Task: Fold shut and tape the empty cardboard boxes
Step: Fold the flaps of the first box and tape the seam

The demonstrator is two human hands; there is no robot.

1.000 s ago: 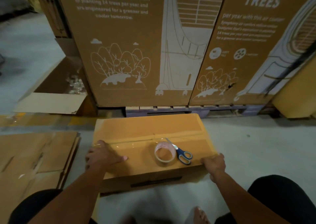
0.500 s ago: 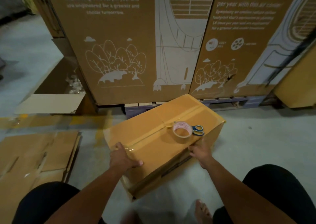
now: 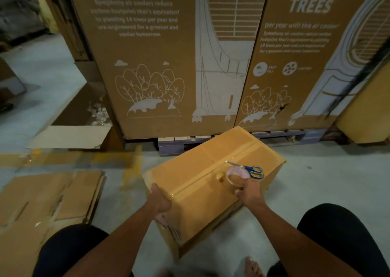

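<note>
Two hands: left hand grips the light, stiff cardboard box at its near corner; right hand holds the tape roll.

You have a matt tan cardboard box whose seam carries a glossy clear tape strip. Your scissors show bright metal blades and blue plastic handles. Floor reads matt grey concrete.

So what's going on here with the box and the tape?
A person sits on the floor with a closed cardboard box, its top seam already taped. The left hand grips the near corner, while the right hand holds the tape roll lying on top beside blue-handled scissors.
</note>
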